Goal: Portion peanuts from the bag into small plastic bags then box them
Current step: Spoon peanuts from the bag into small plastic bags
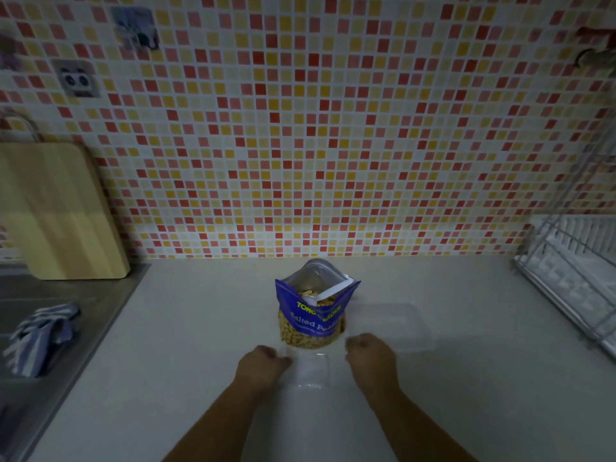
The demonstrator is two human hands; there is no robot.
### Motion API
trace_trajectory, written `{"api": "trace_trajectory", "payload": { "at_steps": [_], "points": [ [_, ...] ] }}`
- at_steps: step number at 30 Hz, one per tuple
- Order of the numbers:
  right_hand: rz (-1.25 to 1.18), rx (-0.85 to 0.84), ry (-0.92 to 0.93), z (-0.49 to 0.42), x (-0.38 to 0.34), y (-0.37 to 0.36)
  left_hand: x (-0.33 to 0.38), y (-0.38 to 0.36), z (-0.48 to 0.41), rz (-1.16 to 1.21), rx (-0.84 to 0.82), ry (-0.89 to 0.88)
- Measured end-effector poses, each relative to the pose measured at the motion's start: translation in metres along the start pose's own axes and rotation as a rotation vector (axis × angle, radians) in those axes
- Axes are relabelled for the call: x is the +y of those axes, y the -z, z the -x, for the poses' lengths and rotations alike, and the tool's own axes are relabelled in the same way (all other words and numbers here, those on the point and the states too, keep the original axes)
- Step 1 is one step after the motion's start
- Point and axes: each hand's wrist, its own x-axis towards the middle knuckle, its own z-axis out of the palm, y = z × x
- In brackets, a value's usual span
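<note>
A blue bag of salted peanuts (315, 315) stands upright on the pale counter, its top torn open and nuts showing inside. Just in front of it lies a small clear plastic bag (311, 368). My left hand (261, 363) pinches the small bag's left edge with curled fingers. My right hand (370, 356) grips its right edge, fingers curled too. A clear plastic box (396, 325) sits on the counter to the right of the peanut bag, hard to make out.
A wooden cutting board (56, 208) leans on the tiled wall at the left. A steel sink (50, 328) holds a striped cloth (40, 335). A wire dish rack (573, 271) stands at the right. The counter (200, 328) lies between them.
</note>
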Motion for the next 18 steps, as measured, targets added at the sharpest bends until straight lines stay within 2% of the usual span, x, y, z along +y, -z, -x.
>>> {"api": "trace_trajectory", "payload": {
  "at_steps": [4, 6, 8, 12, 15, 18],
  "points": [
    [0.343, -0.182, 0.299, 0.010, 0.009, -0.031, 0.002, -0.008, -0.001, -0.156, 0.025, -0.069],
    [0.444, -0.233, 0.347, 0.010, 0.011, -0.039, 0.001, -0.008, -0.002, -0.163, 0.001, -0.081],
    [0.484, -0.187, 0.385, 0.005, 0.013, -0.049, -0.003, -0.009, -0.005, -0.186, 0.002, -0.090],
    [0.509, -0.175, 0.344, 0.003, 0.004, -0.055, -0.009, -0.009, -0.009, -0.192, 0.047, -0.145],
    [0.382, -0.278, 0.205, 0.007, 0.006, -0.064, -0.012, -0.006, -0.012, -0.154, 0.116, -0.196],
    [0.392, -0.323, 0.082, 0.010, 0.001, -0.072, -0.016, -0.002, -0.017, -0.115, 0.160, -0.238]
  ]
}}
